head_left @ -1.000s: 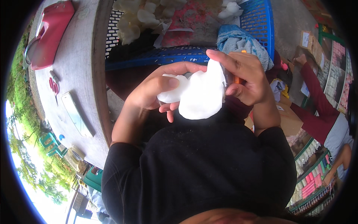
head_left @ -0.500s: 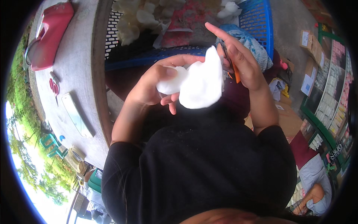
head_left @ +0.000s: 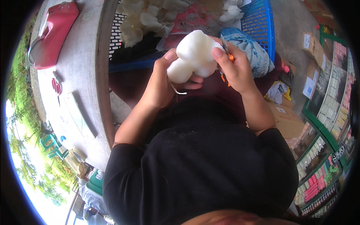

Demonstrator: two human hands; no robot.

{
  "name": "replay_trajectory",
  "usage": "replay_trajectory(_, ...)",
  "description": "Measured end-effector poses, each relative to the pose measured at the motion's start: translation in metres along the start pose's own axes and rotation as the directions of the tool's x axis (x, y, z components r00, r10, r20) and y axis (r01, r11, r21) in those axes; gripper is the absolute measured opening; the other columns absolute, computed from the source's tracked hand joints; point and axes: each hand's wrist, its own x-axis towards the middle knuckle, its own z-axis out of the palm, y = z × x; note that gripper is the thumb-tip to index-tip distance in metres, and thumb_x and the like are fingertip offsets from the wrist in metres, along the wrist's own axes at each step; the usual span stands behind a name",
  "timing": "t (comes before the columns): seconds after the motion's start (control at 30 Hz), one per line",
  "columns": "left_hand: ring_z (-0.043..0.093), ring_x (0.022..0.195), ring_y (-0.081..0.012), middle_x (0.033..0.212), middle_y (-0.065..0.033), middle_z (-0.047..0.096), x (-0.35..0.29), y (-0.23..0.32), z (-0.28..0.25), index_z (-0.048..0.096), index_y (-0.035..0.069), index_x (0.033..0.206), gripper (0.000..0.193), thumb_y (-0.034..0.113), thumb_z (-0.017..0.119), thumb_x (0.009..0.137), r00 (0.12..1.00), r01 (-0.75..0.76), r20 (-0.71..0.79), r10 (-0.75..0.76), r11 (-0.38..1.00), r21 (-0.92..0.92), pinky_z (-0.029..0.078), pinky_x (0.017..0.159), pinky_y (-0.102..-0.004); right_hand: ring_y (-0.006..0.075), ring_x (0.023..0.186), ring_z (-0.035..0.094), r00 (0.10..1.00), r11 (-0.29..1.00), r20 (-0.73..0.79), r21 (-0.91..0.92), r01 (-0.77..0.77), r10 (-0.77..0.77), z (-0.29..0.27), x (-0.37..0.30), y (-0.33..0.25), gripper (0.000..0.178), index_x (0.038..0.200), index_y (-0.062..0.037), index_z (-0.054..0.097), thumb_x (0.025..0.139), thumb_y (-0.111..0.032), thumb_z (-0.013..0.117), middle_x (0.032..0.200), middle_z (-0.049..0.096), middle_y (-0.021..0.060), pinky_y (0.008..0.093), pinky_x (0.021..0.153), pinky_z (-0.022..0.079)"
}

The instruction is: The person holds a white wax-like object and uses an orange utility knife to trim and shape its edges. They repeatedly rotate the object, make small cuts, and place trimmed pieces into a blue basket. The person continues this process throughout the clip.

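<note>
Both hands (head_left: 161, 84) (head_left: 234, 69) grip a white lumpy figure (head_left: 193, 56); brown cartons (head_left: 311, 47) right.

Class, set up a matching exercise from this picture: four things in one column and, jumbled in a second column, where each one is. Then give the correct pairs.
Things
1. white lumpy piece
2. orange-handled cutter
3. red bag
4. blue cloth

Places
A. lying on the grey table at the far left
B. held between both hands, left hand under it
C. bunched beside the blue basket, behind the right hand
D. gripped in the right hand

Pairs: 1-B, 2-D, 3-A, 4-C
</note>
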Motion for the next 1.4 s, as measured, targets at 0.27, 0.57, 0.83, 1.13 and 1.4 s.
replay_trajectory(0.27,0.053,0.06,-0.0058,0.078,-0.0031,0.061,-0.006,0.013,-0.019,0.058,0.0,0.106,0.04,0.02,0.074,0.075,0.98,-0.194,0.035,0.196,0.903,0.383,0.042,0.053,-0.0186,0.0092,0.066,0.041,0.953,0.975,0.225,-0.044,0.219,-0.204,-0.009,-0.004,-0.01,0.079,0.136,0.0038,0.033,0.087,-0.058,0.041,0.077,0.047,0.0028,0.022,0.06,0.032)
replay_trajectory(0.57,0.056,0.062,-0.0084,0.081,-0.0045,0.062,-0.013,0.019,-0.02,0.06,-0.002,0.104,0.039,0.016,0.075,0.073,0.965,-0.252,0.175,0.196,0.877,0.408,0.045,0.055,-0.0218,0.0099,0.056,0.046,0.879,0.885,0.339,-0.207,0.417,-0.335,-0.015,-0.01,-0.016,0.082,0.135,0.008,0.032,0.087,-0.058,0.041,0.079,0.056,0.0077,0.0233,0.051,0.034)
replay_trajectory(0.83,0.062,0.084,-0.0149,0.095,-0.0094,0.066,-0.012,0.022,-0.026,0.062,-0.003,0.103,0.043,0.014,0.079,0.067,0.836,-0.549,0.388,0.388,0.598,0.584,0.047,0.077,-0.026,0.0209,0.056,0.054,0.804,0.806,0.326,-0.168,0.567,-0.497,-0.012,-0.008,-0.012,0.059,0.134,-0.0028,0.04,0.09,-0.039,0.05,0.094,0.063,0.0145,0.0281,0.055,0.044)
replay_trajectory(1.13,0.06,0.071,-0.0126,0.084,-0.0081,0.064,-0.011,0.019,-0.025,0.06,-0.003,0.106,0.045,0.017,0.078,0.069,0.92,-0.358,0.306,0.243,0.838,0.412,0.048,0.065,-0.0241,0.0127,0.053,0.047,0.808,0.808,0.188,-0.1,0.581,-0.558,-0.005,-0.003,0.006,0.05,0.131,-0.0017,0.045,0.093,-0.034,0.048,0.071,0.056,0.0044,0.0257,0.052,0.04)
replay_trajectory(1.4,0.054,0.053,-0.0104,0.074,-0.0072,0.06,-0.006,0.009,-0.03,0.058,-0.003,0.102,0.045,0.027,0.073,0.071,0.957,-0.187,0.258,0.136,0.965,0.185,0.043,0.043,-0.0217,0.0046,0.053,0.035,0.954,0.989,0.263,0.034,0.142,-0.146,-0.017,-0.012,-0.022,0.07,0.134,0.0042,0.037,0.093,-0.052,0.034,0.061,0.041,-0.0034,0.018,0.05,0.027)
